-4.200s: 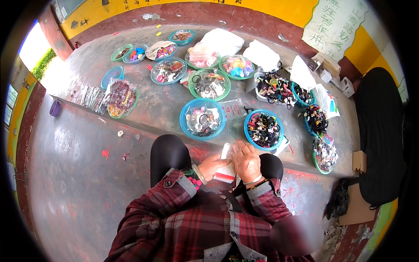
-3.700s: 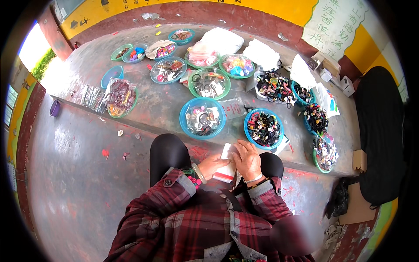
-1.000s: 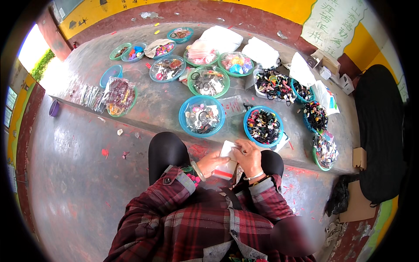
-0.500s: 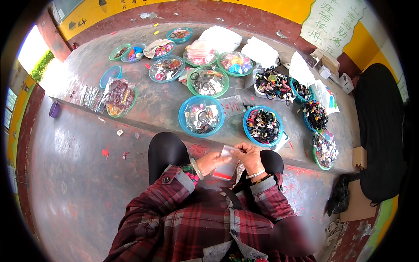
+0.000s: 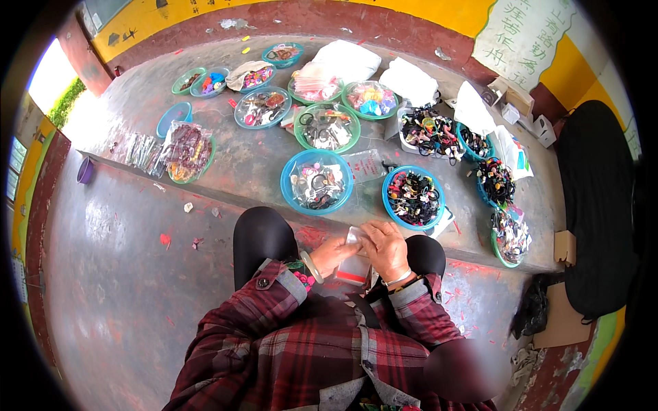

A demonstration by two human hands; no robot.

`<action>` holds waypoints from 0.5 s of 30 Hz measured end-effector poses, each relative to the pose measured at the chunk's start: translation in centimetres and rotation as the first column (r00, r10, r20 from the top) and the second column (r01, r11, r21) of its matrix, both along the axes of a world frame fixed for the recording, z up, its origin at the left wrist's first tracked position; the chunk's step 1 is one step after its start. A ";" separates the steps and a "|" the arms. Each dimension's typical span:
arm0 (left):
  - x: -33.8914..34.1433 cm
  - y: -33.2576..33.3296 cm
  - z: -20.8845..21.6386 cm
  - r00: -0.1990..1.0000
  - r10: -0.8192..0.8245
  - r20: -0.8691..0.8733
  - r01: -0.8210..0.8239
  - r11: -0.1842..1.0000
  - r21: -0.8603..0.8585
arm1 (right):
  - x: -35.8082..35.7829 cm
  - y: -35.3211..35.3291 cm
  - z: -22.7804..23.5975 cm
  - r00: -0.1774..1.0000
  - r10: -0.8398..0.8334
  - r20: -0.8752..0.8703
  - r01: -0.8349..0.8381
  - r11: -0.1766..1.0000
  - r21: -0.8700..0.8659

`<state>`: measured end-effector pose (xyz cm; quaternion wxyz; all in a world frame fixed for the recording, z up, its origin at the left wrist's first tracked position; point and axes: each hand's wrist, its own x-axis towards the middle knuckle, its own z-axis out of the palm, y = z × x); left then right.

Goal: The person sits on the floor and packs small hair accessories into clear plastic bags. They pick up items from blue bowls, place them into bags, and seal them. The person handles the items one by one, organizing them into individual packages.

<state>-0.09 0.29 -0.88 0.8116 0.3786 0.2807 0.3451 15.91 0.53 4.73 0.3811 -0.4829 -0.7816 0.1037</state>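
Observation:
Between my knees, both hands are at a small clear plastic bag [image 5: 352,270] with a red band near its lower end. My left hand [image 5: 329,254] grips the bag from its left side, fingers underneath and thumb toward the top. My right hand [image 5: 386,248] lies over the bag's upper right part, its back facing up and its fingers closed at the upper edge. The right fingertips are partly hidden, as is whatever the bag may contain. Nearest ahead are a blue basket of packaged hair ties [image 5: 317,183] and a blue basket of dark hair ties [image 5: 413,197].
On the raised concrete ledge [image 5: 240,164] stand several more baskets, including a green basket [image 5: 327,127] of packaged pieces. A flat clear bag [image 5: 365,166] lies between the front baskets. White sacks [image 5: 408,81] sit farther back. At right are a cardboard box [image 5: 565,247] and a long black object [image 5: 595,205].
My right hand has turned from a fingertip pinch to lying flatter over the bag's top, covering more of it. My left hand stays nearly in place. The baskets have not moved.

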 end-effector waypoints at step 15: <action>-0.1 -0.2 0.6 0.998 0.018 0.058 -0.013 0.997 -0.081 | -0.2 0.1 0.0 0.999 0.020 0.026 -0.022 0.994 0.103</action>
